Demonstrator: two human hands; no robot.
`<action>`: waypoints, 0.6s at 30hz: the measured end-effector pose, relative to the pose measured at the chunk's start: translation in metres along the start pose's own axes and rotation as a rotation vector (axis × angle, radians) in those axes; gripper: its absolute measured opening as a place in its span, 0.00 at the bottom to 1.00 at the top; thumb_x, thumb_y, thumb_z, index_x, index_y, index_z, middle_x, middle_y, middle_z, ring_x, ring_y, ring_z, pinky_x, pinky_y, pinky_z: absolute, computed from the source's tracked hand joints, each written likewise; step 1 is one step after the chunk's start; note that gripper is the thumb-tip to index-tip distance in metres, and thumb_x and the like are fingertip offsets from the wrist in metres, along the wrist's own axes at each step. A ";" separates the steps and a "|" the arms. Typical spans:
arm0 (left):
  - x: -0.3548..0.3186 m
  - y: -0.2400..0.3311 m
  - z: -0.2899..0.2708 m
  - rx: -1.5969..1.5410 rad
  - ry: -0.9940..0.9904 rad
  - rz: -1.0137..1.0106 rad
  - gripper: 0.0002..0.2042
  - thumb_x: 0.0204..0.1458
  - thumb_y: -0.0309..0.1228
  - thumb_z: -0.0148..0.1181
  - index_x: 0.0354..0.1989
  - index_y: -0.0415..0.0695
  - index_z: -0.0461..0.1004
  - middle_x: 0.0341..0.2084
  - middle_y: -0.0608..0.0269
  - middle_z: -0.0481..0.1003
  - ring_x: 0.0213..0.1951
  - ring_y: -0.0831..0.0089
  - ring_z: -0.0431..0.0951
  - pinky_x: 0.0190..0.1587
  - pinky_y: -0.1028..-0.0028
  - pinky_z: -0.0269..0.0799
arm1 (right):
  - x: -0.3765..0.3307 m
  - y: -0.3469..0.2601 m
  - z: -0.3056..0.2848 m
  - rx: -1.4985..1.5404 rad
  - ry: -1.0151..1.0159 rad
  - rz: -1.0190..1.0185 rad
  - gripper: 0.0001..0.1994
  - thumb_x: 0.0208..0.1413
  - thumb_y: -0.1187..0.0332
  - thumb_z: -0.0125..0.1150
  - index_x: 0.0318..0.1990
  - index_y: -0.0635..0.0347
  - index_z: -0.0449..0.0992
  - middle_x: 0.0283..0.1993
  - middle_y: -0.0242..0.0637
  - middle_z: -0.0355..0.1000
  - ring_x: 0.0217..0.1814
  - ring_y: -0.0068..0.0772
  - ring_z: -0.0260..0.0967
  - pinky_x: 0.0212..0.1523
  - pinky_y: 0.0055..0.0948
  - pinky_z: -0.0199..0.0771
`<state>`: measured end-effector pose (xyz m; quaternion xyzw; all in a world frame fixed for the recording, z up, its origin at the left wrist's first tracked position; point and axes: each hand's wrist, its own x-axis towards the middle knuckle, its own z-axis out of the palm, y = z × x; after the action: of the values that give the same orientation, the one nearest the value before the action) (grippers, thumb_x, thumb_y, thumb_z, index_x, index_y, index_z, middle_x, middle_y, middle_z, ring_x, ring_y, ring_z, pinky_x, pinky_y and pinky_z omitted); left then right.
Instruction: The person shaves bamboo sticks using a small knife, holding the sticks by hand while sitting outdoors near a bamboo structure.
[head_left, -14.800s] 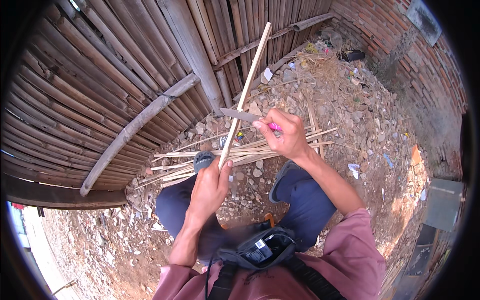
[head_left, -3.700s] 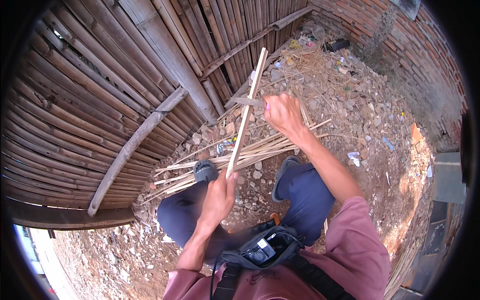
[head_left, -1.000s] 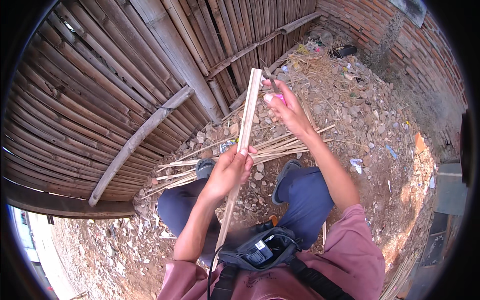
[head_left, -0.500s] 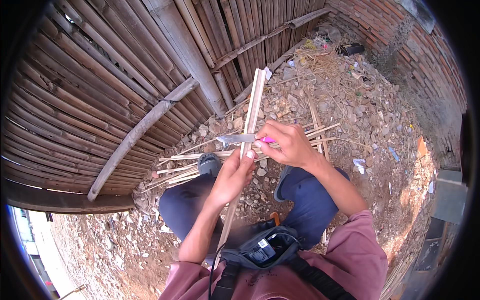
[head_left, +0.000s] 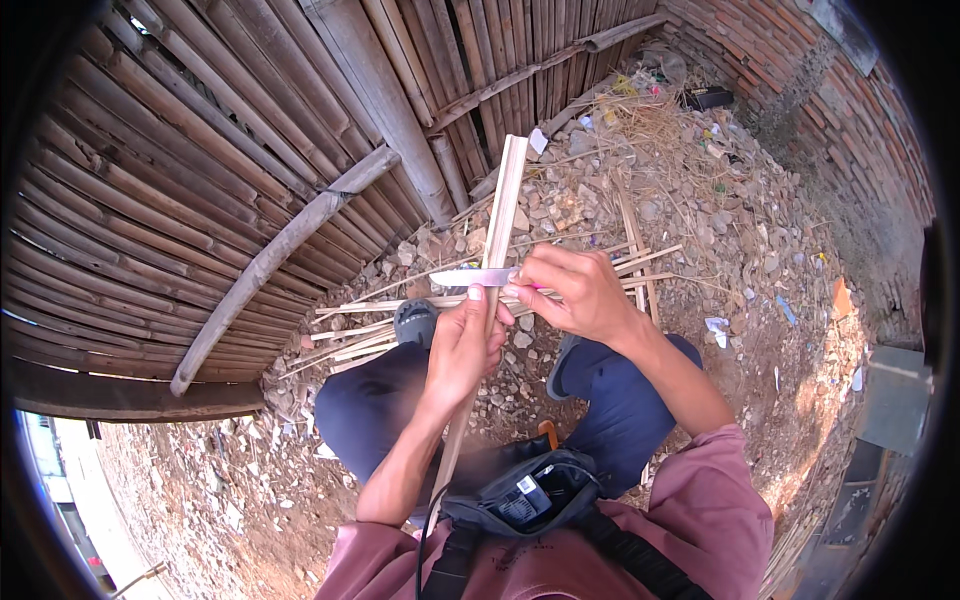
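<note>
The left hand (head_left: 462,345) was closed around the upright bamboo strip (head_left: 503,215), and the right hand (head_left: 580,295) gripped a knife (head_left: 475,277) laid crosswise against it, so a slipping blade could likely have cut the left thumb beside it.

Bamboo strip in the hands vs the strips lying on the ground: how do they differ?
The held bamboo strip stands steeply, pointing up and away; the loose strips lie flat on the rubble. The held one is gripped by the left hand, with the knife in the right hand laid across it; the loose strips lie untouched in a pile. The held one looks wider. All are pale split bamboo.
</note>
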<state>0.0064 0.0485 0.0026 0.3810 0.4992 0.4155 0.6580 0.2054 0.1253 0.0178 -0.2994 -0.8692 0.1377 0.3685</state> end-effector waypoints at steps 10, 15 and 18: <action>-0.002 0.007 0.007 -0.053 0.075 -0.050 0.33 0.75 0.58 0.33 0.36 0.39 0.74 0.14 0.75 0.59 0.12 0.86 0.53 0.14 0.80 0.48 | 0.002 -0.006 -0.005 -0.093 0.030 0.005 0.06 0.57 0.66 0.71 0.38 0.54 0.80 0.32 0.31 0.75 0.27 0.37 0.78 0.25 0.36 0.76; 0.000 0.000 0.002 -0.061 0.048 -0.036 0.34 0.75 0.59 0.34 0.32 0.40 0.72 0.13 0.76 0.57 0.11 0.86 0.52 0.13 0.79 0.47 | 0.001 -0.010 -0.002 -0.086 0.062 0.013 0.06 0.57 0.66 0.71 0.38 0.54 0.80 0.32 0.30 0.75 0.26 0.35 0.78 0.24 0.35 0.75; 0.000 0.002 0.004 -0.058 0.060 -0.050 0.34 0.74 0.60 0.35 0.31 0.40 0.72 0.12 0.76 0.56 0.11 0.86 0.51 0.12 0.79 0.46 | -0.001 -0.009 0.000 -0.077 0.081 0.000 0.06 0.57 0.66 0.71 0.38 0.54 0.81 0.32 0.30 0.75 0.26 0.35 0.78 0.23 0.35 0.75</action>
<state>0.0104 0.0489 0.0050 0.3367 0.5159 0.4243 0.6636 0.2025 0.1175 0.0215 -0.3188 -0.8582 0.0922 0.3916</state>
